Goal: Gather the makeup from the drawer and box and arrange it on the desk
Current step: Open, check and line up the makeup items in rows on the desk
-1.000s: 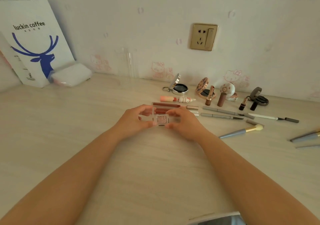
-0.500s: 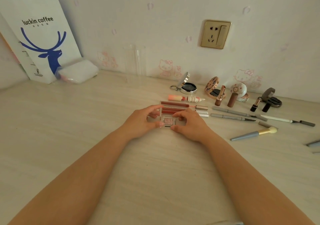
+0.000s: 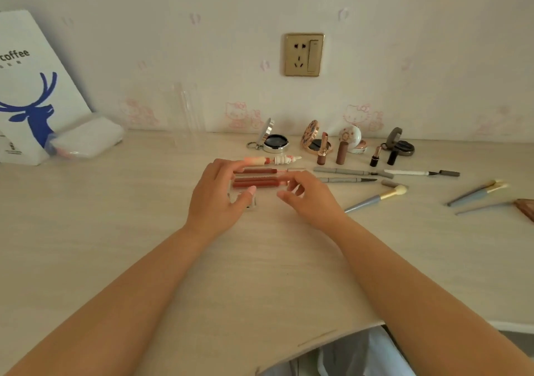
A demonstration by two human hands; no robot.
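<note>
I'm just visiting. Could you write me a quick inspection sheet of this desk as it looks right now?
Surface: pale wood-grain desk.
Job's things: open compacts by the wall; uncapped lipsticks upright; lip gloss tubes; brushes at right; small clear case.
Clutter: coffee bag, white pack.
Hands: left hand touches the clear case; right hand loosely curled, holds nothing.
Cables: nothing seen.
Surroundings: wall socket, cartoon stickers.

The white paper bag (image 3: pixel 31 92) leaning against the wall at the left reads "coffee" in dark letters above a blue deer head; smaller print lower down is too small to read.
</note>
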